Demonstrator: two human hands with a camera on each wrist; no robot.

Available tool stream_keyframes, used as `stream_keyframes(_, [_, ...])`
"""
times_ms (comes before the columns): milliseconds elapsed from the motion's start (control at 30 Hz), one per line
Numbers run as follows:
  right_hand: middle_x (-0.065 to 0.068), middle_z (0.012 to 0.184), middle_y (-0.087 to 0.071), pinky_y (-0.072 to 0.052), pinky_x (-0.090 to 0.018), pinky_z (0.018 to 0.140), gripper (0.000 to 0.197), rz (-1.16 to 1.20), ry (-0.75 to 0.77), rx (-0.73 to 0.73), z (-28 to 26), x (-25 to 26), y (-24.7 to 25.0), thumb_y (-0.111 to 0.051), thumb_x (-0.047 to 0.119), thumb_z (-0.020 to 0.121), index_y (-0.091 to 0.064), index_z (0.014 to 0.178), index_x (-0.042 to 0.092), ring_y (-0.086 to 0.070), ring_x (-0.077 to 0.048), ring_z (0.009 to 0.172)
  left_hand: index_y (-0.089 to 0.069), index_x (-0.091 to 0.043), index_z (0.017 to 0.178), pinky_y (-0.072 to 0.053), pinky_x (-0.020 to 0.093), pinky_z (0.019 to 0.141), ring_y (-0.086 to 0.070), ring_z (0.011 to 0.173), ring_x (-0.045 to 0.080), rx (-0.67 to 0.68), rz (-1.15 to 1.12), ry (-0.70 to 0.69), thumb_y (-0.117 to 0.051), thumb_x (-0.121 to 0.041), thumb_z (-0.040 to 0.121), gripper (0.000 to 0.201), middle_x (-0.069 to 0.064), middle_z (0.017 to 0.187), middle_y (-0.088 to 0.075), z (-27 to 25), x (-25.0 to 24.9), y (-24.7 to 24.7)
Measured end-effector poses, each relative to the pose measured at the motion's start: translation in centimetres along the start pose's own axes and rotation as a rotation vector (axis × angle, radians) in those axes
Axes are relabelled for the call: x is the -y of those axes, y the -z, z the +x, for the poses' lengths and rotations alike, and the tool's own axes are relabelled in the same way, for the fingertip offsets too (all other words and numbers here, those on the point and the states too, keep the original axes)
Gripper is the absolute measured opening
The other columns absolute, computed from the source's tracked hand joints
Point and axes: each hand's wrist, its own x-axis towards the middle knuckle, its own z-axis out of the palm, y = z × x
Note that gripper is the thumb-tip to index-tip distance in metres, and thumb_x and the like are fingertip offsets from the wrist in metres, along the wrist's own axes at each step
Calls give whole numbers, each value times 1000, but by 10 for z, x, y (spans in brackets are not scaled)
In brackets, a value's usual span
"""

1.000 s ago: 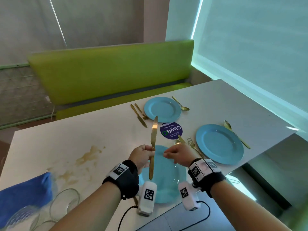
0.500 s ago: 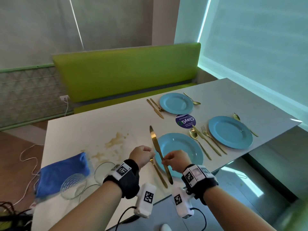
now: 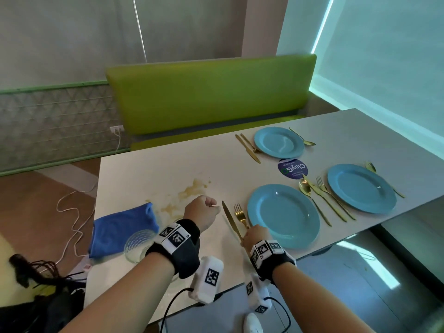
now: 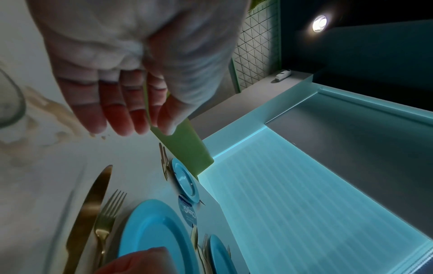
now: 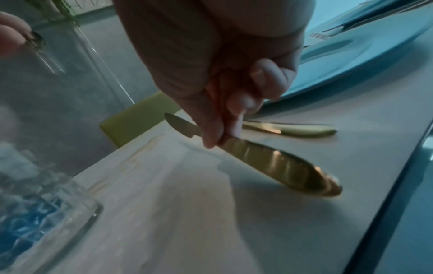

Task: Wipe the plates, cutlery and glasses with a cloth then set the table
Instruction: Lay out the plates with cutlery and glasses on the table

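My right hand (image 3: 247, 234) pinches a gold knife (image 3: 230, 218) by its handle, thumb and fingers (image 5: 236, 103) closed on it. The knife (image 5: 279, 165) slants low over the white table (image 3: 149, 169), blade pointing away, just left of a gold fork (image 3: 240, 215). That fork lies beside the near blue plate (image 3: 283, 215). My left hand (image 3: 211, 205) hovers left of the knife tip and holds nothing; its fingers (image 4: 121, 118) hang relaxed. Knife (image 4: 91, 204), fork (image 4: 105, 218) and plate (image 4: 152, 231) also show in the left wrist view.
A blue cloth (image 3: 120, 229) and clear glasses (image 3: 139, 243) sit at the near left, a brownish stain (image 3: 189, 191) behind them. Two more blue plates (image 3: 278, 143) (image 3: 360, 188) with gold cutlery stand further right, a round purple sticker (image 3: 292, 168) between. A green bench (image 3: 211, 97) lies beyond.
The knife, held upright over the near plate by both hands, has come down to the left of the plate beside the fork. My left hand has let go and drawn away left.
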Motion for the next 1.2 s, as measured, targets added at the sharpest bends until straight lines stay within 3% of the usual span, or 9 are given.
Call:
stream_keyframes(67, [-6,123,-60,-45,-21,79,30,18,-3,16,7,0,-8,-43,15,92,-59,116,9,-58,-22,112,-55,-19,92,-49,35,90,-62,102,27,-2,-4,5,-61,-21,87,8,-1,96,-56,2,4,3])
stream_keyframes(133, [-9,124,-58,-38,-14,65,33,2,-45,25,15,-4,-11,-47,15,90,-57,120,7,-56,-25,115,-55,-18,90,-49,32,84,-61,96,25,-13,-24,16,-61,-19,87,7,0,99,-57,4,7,6])
stream_keyframes(167, [-11,125,-58,-37,-16,62,35,-95,-18,29,16,-3,-11,-50,16,88,-56,121,6,-55,-27,116,-55,-19,89,-48,31,83,-60,93,24,-17,-31,17,-61,-19,87,6,1,101,-58,5,9,8])
stream_keyframes(300, [-13,124,-58,-46,-30,87,36,-78,-73,7,25,-3,-8,-52,19,86,-57,119,6,-55,-28,115,-56,-18,91,-49,35,91,-62,103,27,-2,-14,20,-61,-20,87,6,0,101,-58,10,11,13])
stream_keyframes(467, [-6,105,-66,-50,-28,77,22,-145,-103,-39,26,2,-9,-54,18,86,-60,105,9,-64,-22,98,-56,-19,92,-49,36,93,-61,104,27,0,-5,19,-60,-20,88,6,-1,100,-57,15,9,15])
stream_keyframes(733, [-6,105,-66,-51,-29,77,20,-147,-102,-60,29,4,-9,-59,18,85,-61,103,10,-65,-22,97,-56,-19,92,-50,34,90,-57,88,20,-5,-3,12,-60,-19,87,6,-2,93,-56,18,12,14])
stream_keyframes(1000, [-7,103,-67,-51,-28,75,17,-140,-96,-76,31,3,-6,-57,15,85,-62,99,8,-66,-22,95,-54,-23,77,-48,35,93,-58,89,21,-9,4,3,-61,-17,86,13,-1,94,-58,16,13,15])
stream_keyframes(1200, [-8,101,-68,-51,-27,75,14,-132,-89,-98,31,3,-7,-56,13,85,-62,96,8,-66,-22,93,-57,-16,90,-48,33,93,-62,99,25,-9,20,10,-60,-17,88,4,1,99,-59,12,13,16])
